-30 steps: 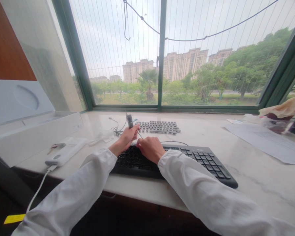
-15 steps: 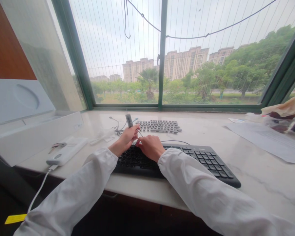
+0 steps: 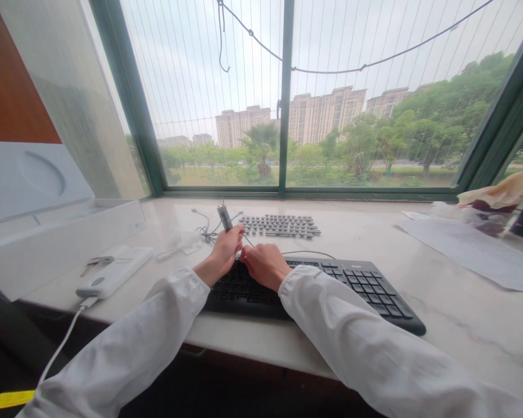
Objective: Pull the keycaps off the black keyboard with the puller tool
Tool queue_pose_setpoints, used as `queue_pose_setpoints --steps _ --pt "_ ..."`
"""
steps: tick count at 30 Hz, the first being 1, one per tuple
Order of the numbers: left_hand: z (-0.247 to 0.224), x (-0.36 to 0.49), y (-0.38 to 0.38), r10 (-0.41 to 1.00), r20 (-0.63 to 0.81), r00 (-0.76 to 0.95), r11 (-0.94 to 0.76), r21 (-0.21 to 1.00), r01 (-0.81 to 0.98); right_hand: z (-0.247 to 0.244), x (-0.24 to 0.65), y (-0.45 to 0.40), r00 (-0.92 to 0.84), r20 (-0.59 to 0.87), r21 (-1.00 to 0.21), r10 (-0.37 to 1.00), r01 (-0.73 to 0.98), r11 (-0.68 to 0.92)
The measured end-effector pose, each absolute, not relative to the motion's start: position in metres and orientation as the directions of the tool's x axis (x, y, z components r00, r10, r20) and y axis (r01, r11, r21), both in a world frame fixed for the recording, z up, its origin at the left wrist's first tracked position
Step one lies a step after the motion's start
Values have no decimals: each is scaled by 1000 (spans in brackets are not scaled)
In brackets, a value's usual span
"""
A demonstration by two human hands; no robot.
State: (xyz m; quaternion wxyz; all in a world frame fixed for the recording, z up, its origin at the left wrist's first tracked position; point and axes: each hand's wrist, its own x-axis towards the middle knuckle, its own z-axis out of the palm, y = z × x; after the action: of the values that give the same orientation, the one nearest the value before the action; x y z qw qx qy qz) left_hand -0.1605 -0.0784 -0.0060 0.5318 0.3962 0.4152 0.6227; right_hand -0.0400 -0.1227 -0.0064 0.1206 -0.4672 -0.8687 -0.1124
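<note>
With our left hand (image 3: 225, 252) we grasp a dark tool (image 3: 224, 217), its upper end tilting out above our fist. Our right hand (image 3: 265, 264) is just beside it, fingers curled over the black keyboard (image 3: 375, 290); we cannot tell whether they pinch anything, as the fingertips are hidden. The keyboard lies on the worktop (image 3: 353, 241) near its front edge, beneath both our hands. Behind it we see rows of loose keycaps (image 3: 283, 225), and to the right, sheets of paper (image 3: 470, 249).
</note>
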Motion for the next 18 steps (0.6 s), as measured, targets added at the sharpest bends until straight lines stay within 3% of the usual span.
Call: queue_pose_setpoints --steps 12,18 --pt "-2 -163 -79 999 46 -5 -46 951 -307 -7 -40 -123 -533 309 75 788 839 539" --pt "0 -158 -83 989 44 -141 -93 927 -362 -5 -37 -123 -473 307 17 826 871 492"
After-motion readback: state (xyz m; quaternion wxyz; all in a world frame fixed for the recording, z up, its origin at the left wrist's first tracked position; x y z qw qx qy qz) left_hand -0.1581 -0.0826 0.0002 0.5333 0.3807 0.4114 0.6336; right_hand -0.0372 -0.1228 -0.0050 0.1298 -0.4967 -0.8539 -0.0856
